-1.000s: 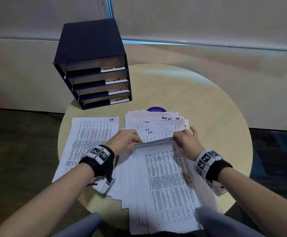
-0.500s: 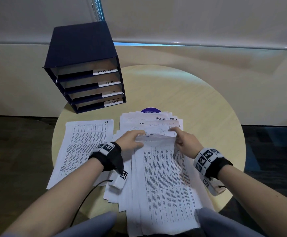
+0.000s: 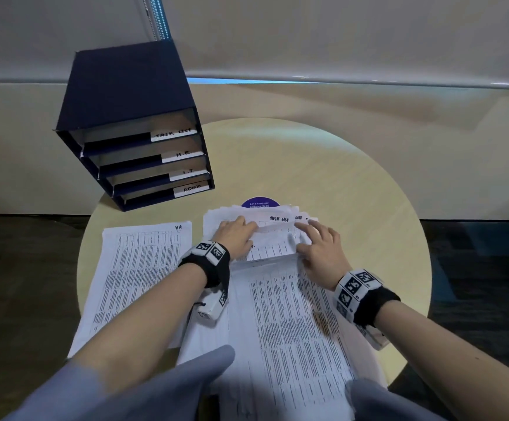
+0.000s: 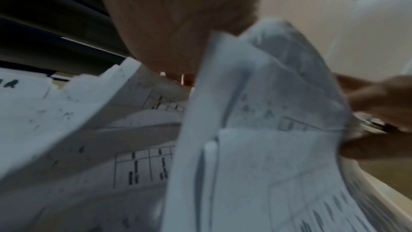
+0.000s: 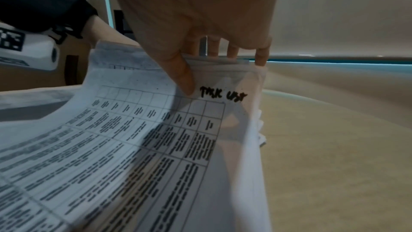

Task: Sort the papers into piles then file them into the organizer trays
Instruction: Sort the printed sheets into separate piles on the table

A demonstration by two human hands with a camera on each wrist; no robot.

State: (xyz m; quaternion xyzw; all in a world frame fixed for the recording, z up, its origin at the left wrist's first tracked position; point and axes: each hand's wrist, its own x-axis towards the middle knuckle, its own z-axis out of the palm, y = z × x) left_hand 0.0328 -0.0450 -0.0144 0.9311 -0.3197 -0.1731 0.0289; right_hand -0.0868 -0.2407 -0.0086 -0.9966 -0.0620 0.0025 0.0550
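A fanned stack of printed papers [image 3: 283, 314] lies in the middle of the round table [image 3: 323, 177]. Both hands are at its far end, bending up the top edge of one sheet [image 3: 274, 241]. My right hand [image 3: 320, 247] pinches this sheet [image 5: 156, 130] between thumb [image 5: 180, 70] and fingers, right beside the handwritten words "TASK LIST". My left hand [image 3: 235, 237] holds the sheet's left side; its thumb is hidden. The left wrist view is blurred and shows paper [image 4: 256, 94] rising against the palm [image 4: 178, 24]. The navy organizer [image 3: 125, 86] stands at the back left, its trays labelled TASK LIST, H.R., I.T., ADMIN.
A separate pile marked HR [image 3: 134, 275] lies flat to the left of the stack. A purple round sticker [image 3: 259, 203] peeks out beyond the stack's far edge. My grey-clad knees [image 3: 156, 390] are at the table's near edge. Bare tabletop stretches to the back right.
Both hands have moved away from me along the stack to its far end. The sheet edge that they hold now bends up higher there.
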